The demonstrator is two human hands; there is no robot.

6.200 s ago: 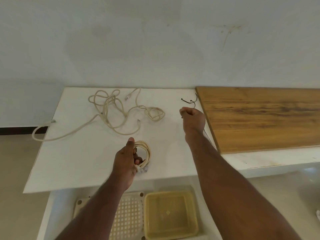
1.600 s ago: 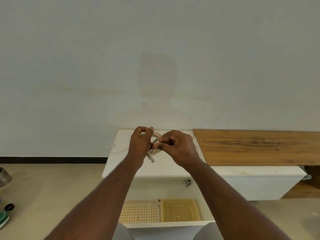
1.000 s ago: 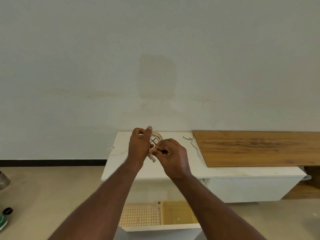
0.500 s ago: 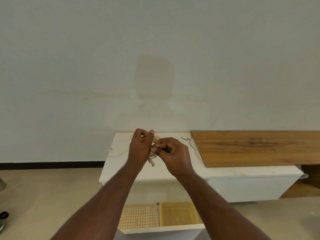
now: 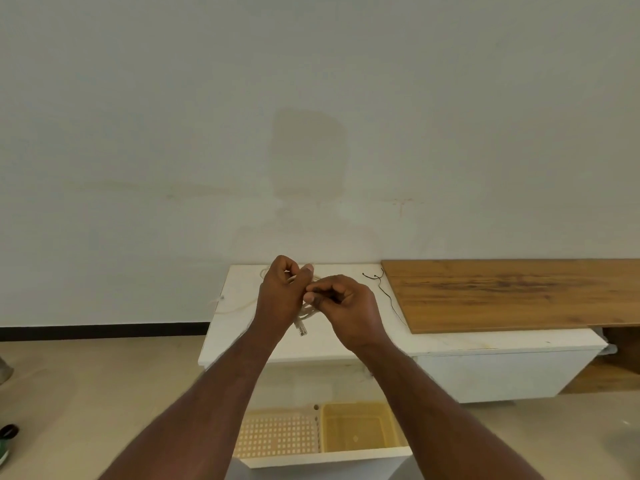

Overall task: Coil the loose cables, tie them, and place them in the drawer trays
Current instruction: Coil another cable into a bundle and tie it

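The coiled cable (image 5: pixel 304 315) is gripped in the curled left hand (image 5: pixel 282 294); beside those fingers, the right hand (image 5: pixel 343 303) is pinched, apparently on a tie too small to confirm. Tension should be kept while twisting.

This looks like a sparsely furnished room in a home. A plain off-white painted wall (image 5: pixel 311 116) with faint stains fills most of the view, meeting a beige floor (image 5: pixel 86 382) at a dark skirting strip (image 5: pixel 104 330). Against the wall stands a low white cabinet (image 5: pixel 502 372), its top partly covered by a wood-grain board (image 5: pixel 519 292) toward the right end. A white drawer (image 5: pixel 329 459) stands pulled open below the cabinet's front edge, holding a perforated tray (image 5: pixel 277 434) beside a yellow plastic tray (image 5: pixel 356 427).
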